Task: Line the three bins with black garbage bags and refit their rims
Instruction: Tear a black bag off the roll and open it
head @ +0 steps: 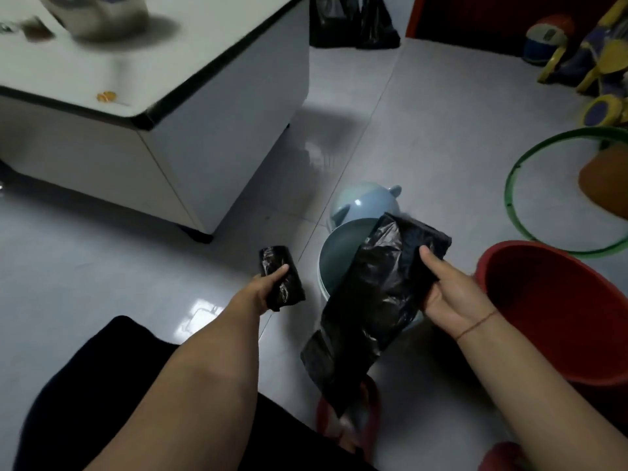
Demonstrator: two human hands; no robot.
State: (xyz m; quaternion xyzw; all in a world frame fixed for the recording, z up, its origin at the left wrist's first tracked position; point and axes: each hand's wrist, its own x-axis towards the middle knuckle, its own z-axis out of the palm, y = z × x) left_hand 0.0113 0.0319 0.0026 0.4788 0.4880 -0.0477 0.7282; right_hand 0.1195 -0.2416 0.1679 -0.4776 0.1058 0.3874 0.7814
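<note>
The white bench (221,137) fills the upper left and has no part in this step. On the floor to the right stands the red bin (560,300), unlined and with no rim on it. Beyond it lies a green ring (509,198), likely a rim, with an orange bin (605,178) over its far side, cut off by the edge. Straight ahead sits the blue bin (343,246), also bare inside, with a blue piece (365,202), perhaps its rim, lying just behind it.

The black bag (370,300) hangs flat and folded across the blue bin's mouth, its lower end near the person's foot. The right hand (448,294) pinches its upper end, thumb on top and fingers underneath. The left hand (263,287) is curled round the roll of bags (282,283), thumb pressed on it, held left of the bin.

The bag looks ready to be opened, so the task is barely begun. To do this well, the roll should be put down within reach to free both hands. Then rub the open end apart, shake out the folds, push the bottom down into the blue bin and turn the mouth evenly over the edge before pressing the rim on.
</note>
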